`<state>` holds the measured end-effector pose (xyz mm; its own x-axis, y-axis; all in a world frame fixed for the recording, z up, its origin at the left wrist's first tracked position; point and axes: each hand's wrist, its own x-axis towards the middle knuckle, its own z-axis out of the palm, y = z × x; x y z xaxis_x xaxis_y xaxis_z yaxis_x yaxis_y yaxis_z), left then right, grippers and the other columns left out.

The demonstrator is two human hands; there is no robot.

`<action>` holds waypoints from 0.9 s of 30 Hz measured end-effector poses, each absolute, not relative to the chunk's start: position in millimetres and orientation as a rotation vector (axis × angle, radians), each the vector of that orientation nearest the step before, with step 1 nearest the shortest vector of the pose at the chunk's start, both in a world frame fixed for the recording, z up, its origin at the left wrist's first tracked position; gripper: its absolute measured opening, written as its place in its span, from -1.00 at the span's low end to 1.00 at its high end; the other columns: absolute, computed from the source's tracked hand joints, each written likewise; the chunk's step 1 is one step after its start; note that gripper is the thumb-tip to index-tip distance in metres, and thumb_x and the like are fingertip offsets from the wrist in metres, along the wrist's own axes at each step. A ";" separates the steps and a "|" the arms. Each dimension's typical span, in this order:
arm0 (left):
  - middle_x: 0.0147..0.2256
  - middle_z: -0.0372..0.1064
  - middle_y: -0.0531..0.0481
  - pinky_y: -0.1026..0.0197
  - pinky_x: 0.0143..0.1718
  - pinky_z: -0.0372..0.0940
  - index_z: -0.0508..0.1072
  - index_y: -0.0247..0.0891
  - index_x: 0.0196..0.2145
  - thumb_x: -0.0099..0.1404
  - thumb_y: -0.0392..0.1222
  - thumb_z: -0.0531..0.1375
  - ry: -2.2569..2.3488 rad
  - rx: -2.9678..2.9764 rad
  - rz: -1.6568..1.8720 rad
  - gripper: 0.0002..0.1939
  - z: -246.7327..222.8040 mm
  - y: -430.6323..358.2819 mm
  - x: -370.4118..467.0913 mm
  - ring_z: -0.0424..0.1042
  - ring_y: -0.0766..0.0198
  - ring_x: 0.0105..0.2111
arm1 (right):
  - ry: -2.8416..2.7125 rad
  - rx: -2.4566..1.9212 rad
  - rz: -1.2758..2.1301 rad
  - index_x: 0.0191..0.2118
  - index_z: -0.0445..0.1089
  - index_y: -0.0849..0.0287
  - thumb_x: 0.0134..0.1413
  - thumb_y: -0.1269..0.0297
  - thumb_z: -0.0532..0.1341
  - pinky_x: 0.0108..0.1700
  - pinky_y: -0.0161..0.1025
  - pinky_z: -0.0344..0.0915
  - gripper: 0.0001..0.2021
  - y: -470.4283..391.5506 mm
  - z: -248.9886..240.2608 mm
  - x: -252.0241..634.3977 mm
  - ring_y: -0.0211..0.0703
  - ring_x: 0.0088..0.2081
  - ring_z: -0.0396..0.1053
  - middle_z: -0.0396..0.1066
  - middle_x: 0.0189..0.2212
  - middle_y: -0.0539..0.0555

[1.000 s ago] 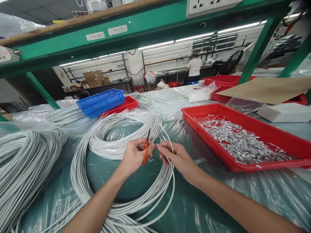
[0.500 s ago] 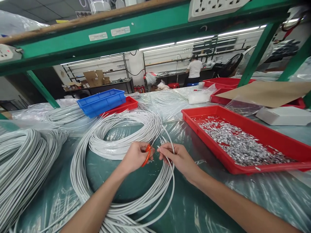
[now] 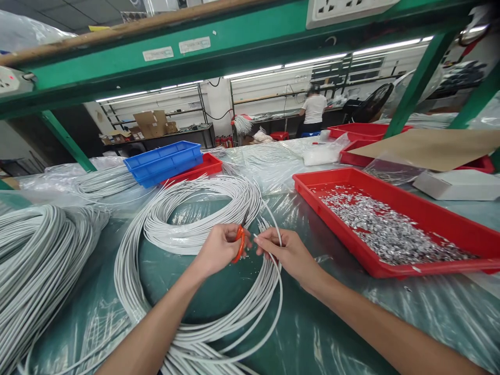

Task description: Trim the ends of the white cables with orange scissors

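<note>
Scissors (image 3: 239, 244) with orange handles are held in the left hand (image 3: 216, 249), left of the large red tray (image 3: 437, 219). The right hand (image 3: 288, 253), nearer that tray, pinches a white cable (image 3: 255, 237) close to its tip, thumb against fingers.

Change noted: over the last second the scissors turned in the left hand, the dark blades dropping from sight and showing again, while both hands kept nearly the same place. Judged meaning: the scissors' hold is being adjusted and the cable tip remains the point of work. No alteration to the cable is discernible; whether the blades are parted cannot be told.

Edges and room: the tray's left wall stands apart from the right hand, with a strip of sheet-covered table (image 3: 312, 320) between them, allowing some sideways movement. Further left of the tray, room is tighter: a large coil (image 3: 128, 260) passes beneath the hands, and a smaller coil (image 3: 177, 240) lies beyond the left hand. Loose metal bits (image 3: 398, 232) lie inside the tray.
</note>
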<state>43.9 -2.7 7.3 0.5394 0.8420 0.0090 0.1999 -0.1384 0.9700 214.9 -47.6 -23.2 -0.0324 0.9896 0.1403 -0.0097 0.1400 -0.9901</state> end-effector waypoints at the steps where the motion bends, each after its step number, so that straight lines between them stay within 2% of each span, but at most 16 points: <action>1: -0.51 0.42 -0.02 0.38 -0.60 0.18 0.41 -0.36 -0.44 0.15 -0.21 0.22 0.882 1.643 0.706 -0.87 8.8 -3.7 44.8 0.37 0.36 -0.57 | -1.293 -1.069 1.134 -0.46 0.45 0.22 0.02 0.10 0.30 -0.52 -0.33 0.13 -0.75 -47.8 -22.9 214.8 -0.31 -0.57 0.25 0.43 -0.58 0.01; 6: -0.52 0.42 -0.03 0.38 -0.61 0.16 0.42 -0.36 -0.47 0.13 -0.10 0.28 0.876 1.569 0.712 -0.76 11.6 -6.6 49.7 0.34 0.38 -0.61 | -1.282 -1.016 1.127 -0.46 0.45 0.23 0.01 0.15 0.31 -0.45 -0.32 0.21 -0.77 -48.4 -23.2 213.9 -0.26 -0.49 0.36 0.47 -0.55 0.04; 13: -0.55 0.40 0.04 0.36 -0.58 0.18 0.45 -0.33 -0.44 0.07 -0.10 0.33 0.968 1.517 0.760 -0.77 10.8 -11.6 51.0 0.32 0.37 -0.60 | -1.246 -0.971 1.053 -0.46 0.44 0.22 0.00 0.22 0.30 -0.39 -0.31 0.27 -0.83 -48.7 -28.0 209.3 -0.23 -0.47 0.42 0.47 -0.55 0.02; 18: -0.59 0.38 0.06 0.33 -0.51 0.24 0.43 -0.31 -0.51 -0.01 -0.21 0.33 0.939 1.519 0.825 -0.84 11.1 -13.9 52.4 0.34 0.35 -0.57 | -1.280 -0.975 1.004 -0.45 0.45 0.22 0.01 0.23 0.28 -0.35 -0.29 0.31 -0.84 -51.3 -26.7 206.8 -0.20 -0.45 0.44 0.47 -0.54 0.03; 23: -0.66 0.31 0.12 0.33 -0.53 0.20 0.40 -0.28 -0.52 -0.04 -0.32 0.29 0.867 1.479 0.911 -0.89 8.7 -17.4 55.7 0.29 0.38 -0.61 | -1.332 -1.044 0.906 -0.43 0.46 0.24 0.05 0.25 0.26 -0.33 -0.29 0.30 -0.84 -57.1 -20.2 204.9 -0.19 -0.44 0.44 0.50 -0.51 0.06; 27: -0.57 0.38 0.05 0.23 -0.40 0.29 0.37 -0.23 -0.57 0.02 -0.38 0.21 0.778 1.483 0.928 -0.89 7.2 -20.2 53.3 0.35 0.32 -0.52 | -1.423 -1.114 0.841 -0.43 0.49 0.21 0.08 0.19 0.25 -0.37 -0.30 0.28 -0.80 -57.8 -19.9 208.3 -0.16 -0.45 0.43 0.50 -0.51 0.07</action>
<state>53.3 -20.2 7.2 0.4650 0.8772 0.1194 -0.0352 -0.1165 0.9926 208.3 -57.8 -19.9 0.0305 0.9475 0.3184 0.1780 0.3083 -0.9345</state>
